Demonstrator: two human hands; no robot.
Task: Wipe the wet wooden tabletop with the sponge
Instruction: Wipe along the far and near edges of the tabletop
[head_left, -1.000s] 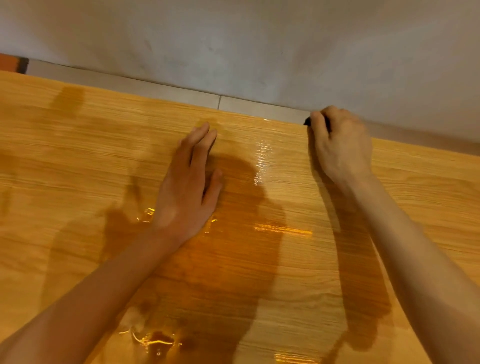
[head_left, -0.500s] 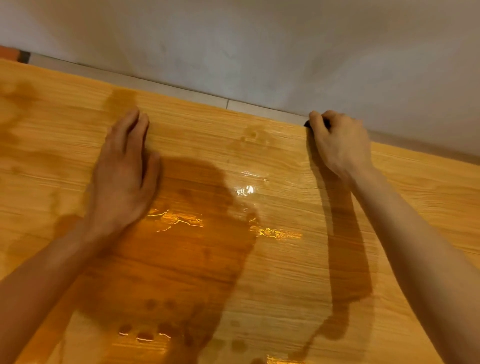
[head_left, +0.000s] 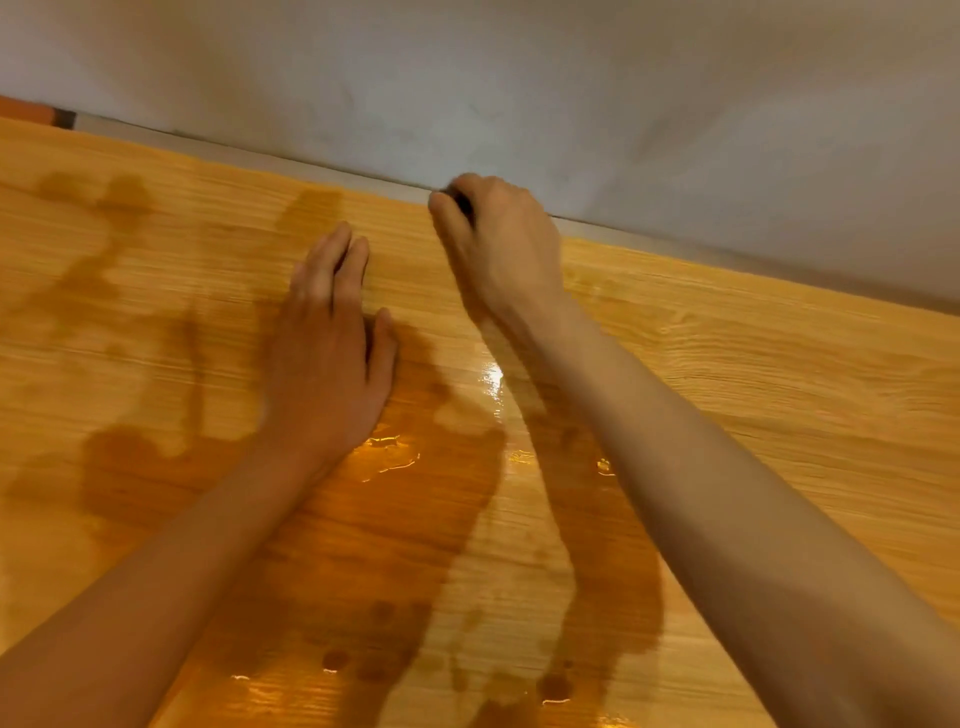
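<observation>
Wooden tabletop (head_left: 779, 374) (wet): right hand (head_left: 506, 249) at far edge.

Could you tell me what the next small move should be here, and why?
Probably slide the left hand, lying flat on the tabletop, back toward the body over the shiny puddle just behind its wrist, since water still glistens there. Whether the sponge lies under that palm cannot be seen. The right hand grips something dark at the far edge.

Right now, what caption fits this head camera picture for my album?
Left hand flat on the wet light-brown wooden tabletop, right hand gripping a small dark object at the far edge.
</observation>
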